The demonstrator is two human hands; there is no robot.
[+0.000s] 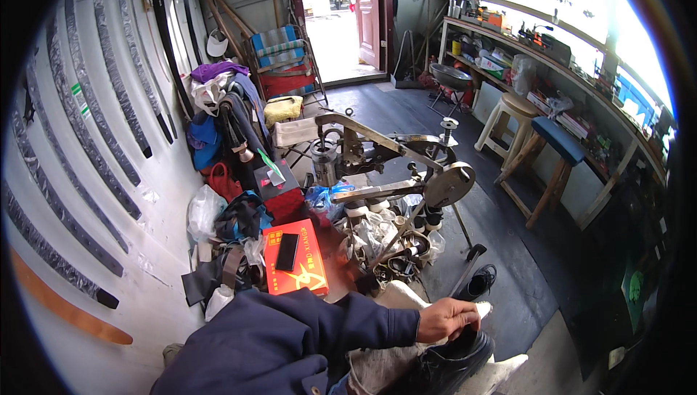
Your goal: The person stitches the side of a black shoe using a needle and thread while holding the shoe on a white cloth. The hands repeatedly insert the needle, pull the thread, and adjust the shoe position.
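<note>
My left hand (449, 320) reaches across from the left in a dark blue sleeve (370, 322). Its fingers are curled closed on the top edge of a black shoe (454, 364) at the bottom of the view. The shoe lies over a pale, worn cloth (388, 362), with a pointed white piece (512, 367) sticking out to its right. My right hand does not show. Another black shoe (479, 281) sits on the floor just beyond the hand.
An old metal shoe-stitching machine (392, 149) with a handwheel (449, 183) stands ahead, over a pile of shoes and bags (396, 242). A phone (287, 252) lies on a red box (314, 261). Stools (557, 139) and a cluttered bench (544, 57) line the right.
</note>
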